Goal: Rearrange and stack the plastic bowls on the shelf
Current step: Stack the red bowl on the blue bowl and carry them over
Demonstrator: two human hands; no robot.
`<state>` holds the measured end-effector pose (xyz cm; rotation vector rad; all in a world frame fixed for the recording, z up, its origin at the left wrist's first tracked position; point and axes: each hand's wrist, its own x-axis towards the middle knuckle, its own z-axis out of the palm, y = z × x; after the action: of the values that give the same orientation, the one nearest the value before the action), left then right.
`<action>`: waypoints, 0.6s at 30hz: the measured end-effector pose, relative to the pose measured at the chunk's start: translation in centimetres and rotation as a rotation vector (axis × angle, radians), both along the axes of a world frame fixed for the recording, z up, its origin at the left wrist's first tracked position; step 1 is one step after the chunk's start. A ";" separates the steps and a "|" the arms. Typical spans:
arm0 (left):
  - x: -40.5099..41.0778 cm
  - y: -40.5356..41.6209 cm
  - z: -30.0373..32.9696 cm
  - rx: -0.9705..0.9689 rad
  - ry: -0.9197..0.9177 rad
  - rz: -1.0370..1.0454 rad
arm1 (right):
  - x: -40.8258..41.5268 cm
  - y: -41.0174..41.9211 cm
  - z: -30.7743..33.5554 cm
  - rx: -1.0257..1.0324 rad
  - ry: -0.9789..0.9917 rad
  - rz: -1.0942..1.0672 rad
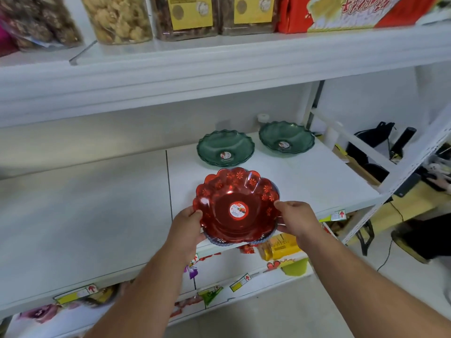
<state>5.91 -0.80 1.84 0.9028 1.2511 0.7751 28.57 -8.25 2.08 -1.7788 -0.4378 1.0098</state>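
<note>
Nearest of all, 2 bare forearms rise from the bottom edge, cut off at the elbows. The left hand [189, 225] clasps the left rim of the red bowl [235, 206], thumb over the edge and fingers hidden beneath. The right hand [296, 219] clasps the right rim the same way, its fingers also hidden under the bowl. That scalloped, translucent bowl, printed with small flowers, tilts its inside toward the camera and carries a round sticker [238, 211] at its centre; the print on it is too small to read. Under it peeks the rim of a blue bowl [219, 241], mostly covered, so how many bowls are nested there cannot be told. The stack sits at the front edge of the white shelf [305, 181], and whether it rests on the board or is lifted just clear cannot be judged.

Below the shelf edge, price tags [338, 215] and coloured packets [280, 246] are blurred and partly hidden by the arms.

Farther back on the same shelf stand 2 green bowls, well apart from the red one: the left green bowl [225, 147] and the right green bowl [286, 137], side by side with a small gap. A white object behind the right one is mostly hidden.

Farthest, the upper shelf [219, 69] holds clear tubs of snacks [117, 18] and a red box [353, 13], all cropped by the top edge.
</note>
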 end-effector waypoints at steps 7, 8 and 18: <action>2.6 1.0 -1.5 -0.046 0.007 0.015 | 2.6 1.7 -0.7 -0.039 -0.024 0.007; 3.0 1.0 -1.6 -0.051 0.008 0.022 | 3.1 2.0 -0.8 -0.044 -0.024 0.010; 7.4 1.1 -2.3 -0.097 0.045 0.146 | 7.6 4.6 -2.1 -0.087 -0.016 0.102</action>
<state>13.36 0.27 -0.42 0.7604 1.3936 0.8051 36.15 -3.66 -0.06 -1.8588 -0.5050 1.1014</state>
